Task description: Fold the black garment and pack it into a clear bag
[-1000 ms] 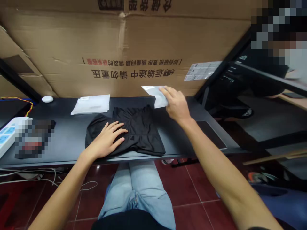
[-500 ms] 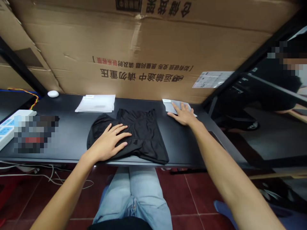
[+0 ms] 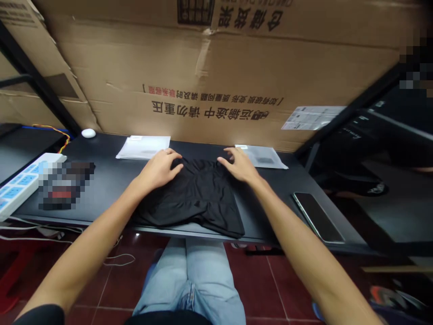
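A black cloth garment (image 3: 199, 194) lies crumpled on the dark desk, its near edge along the desk's front. My left hand (image 3: 161, 168) is at the garment's far left corner, fingers curved and apart, with no object seen in it. Over the far right corner is my right hand (image 3: 239, 164), thumb and fingers spread, also holding nothing visible. Whether the fingertips touch the cloth I cannot tell. Behind my left hand rests a white packet (image 3: 144, 148). A translucent packet (image 3: 265, 157) lies just beyond my right hand.
Cardboard (image 3: 216, 67) walls off the desk's back. A white power strip (image 3: 30, 180) and a blurred-out item (image 3: 66, 186) are at left, with a white rounded object (image 3: 88, 133) behind. A phone (image 3: 318, 217) lies at right. Beyond the frame, another person in dark clothing (image 3: 358, 149) is partly visible.
My right hand has left the translucent packet and moved left to the garment's far right corner. My left hand has slid from the garment's middle to its far left corner. The phone shows fully.
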Demonstrator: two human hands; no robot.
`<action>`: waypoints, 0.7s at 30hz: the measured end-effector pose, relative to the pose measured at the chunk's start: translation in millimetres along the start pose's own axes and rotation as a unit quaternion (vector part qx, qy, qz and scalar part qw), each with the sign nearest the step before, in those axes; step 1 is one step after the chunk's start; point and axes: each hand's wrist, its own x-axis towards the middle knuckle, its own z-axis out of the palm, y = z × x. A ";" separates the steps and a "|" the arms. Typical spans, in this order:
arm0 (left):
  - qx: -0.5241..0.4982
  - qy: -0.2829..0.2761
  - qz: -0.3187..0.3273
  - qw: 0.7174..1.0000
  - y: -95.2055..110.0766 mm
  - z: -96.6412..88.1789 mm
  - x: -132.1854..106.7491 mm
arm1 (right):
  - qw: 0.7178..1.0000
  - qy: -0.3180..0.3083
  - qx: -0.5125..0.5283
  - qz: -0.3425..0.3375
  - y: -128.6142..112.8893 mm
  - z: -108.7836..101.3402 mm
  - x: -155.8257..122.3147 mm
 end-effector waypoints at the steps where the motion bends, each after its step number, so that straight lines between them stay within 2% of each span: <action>1: 0.017 -0.007 -0.021 1.000 -7.2 3.0 12.1 | 1.000 -0.002 0.008 0.014 -7.3 8.7 0.9; 5: 0.036 -0.040 -0.075 0.996 -31.1 20.1 41.6 | 0.999 0.027 0.020 0.043 -18.2 27.2 2.4; 10: 0.010 -0.034 -0.090 0.995 -44.8 32.1 46.1 | 0.996 0.039 0.060 0.048 -14.7 25.3 0.5; 15: -0.016 -0.016 -0.079 0.997 -44.7 28.7 43.7 | 0.993 0.053 0.094 0.056 -13.3 18.4 -8.4; 21: -0.091 0.016 -0.044 0.995 -38.3 14.2 33.5 | 0.977 0.093 0.179 0.066 -8.7 8.3 -29.9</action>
